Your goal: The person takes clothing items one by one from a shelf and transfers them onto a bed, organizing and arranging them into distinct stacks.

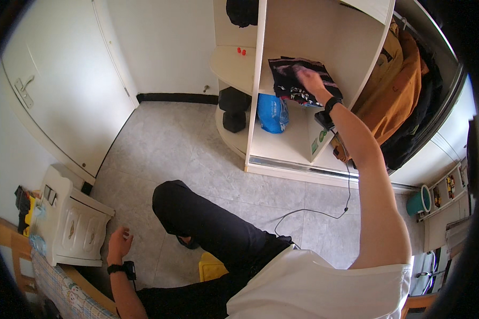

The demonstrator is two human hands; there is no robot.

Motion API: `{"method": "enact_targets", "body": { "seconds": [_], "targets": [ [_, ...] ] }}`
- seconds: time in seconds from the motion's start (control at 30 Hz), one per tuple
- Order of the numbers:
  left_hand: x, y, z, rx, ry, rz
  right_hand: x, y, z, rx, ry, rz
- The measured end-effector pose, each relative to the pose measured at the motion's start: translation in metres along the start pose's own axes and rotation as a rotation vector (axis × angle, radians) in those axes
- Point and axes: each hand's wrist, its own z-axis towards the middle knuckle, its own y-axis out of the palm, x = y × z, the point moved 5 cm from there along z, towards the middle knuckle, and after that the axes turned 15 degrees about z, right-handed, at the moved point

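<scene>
My right hand point(309, 81) reaches into an open wardrobe compartment and lies over a pile of folded dark clothes point(288, 81) on the shelf. Its fingers look stretched out but blurred, and I cannot make out any cloth pinched in them. White and red patterning shows on the front edge of the pile. Below that shelf is a blue plastic bag point(272, 113). My left hand point(120, 242) hangs low beside the white nightstand point(80, 229), fingers loosely bent and holding nothing. Both wrists wear black bands with small boxes.
Jackets point(403, 79) hang in the wardrobe section at right. A cable point(323, 212) trails across the tiled floor from the right wrist. Black dumbbells point(234, 109) stand on the rounded side shelves. A yellow stool point(212, 267) shows beneath me. A closed door point(64, 79) is at left.
</scene>
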Motion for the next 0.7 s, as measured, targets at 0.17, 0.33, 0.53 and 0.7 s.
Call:
{"method": "enact_targets", "body": {
  "seconds": [0.17,0.33,0.53,0.7],
  "targets": [
    [0.01,0.007,0.009,0.018,0.025,0.011,0.069,-0.05,0.023,0.661,0.121,0.866],
    [0.021,-0.004,-0.003,0.043,0.046,0.016,0.035,-0.044,0.021,0.469,0.205,0.132],
    [0.015,-0.003,-0.008,0.036,0.02,0.057,0.03,-0.045,0.009,0.884,0.23,0.419],
    [0.019,-0.006,-0.011,0.015,0.01,0.068,0.027,-0.037,0.005,0.674,0.148,0.474]
  ]
}}
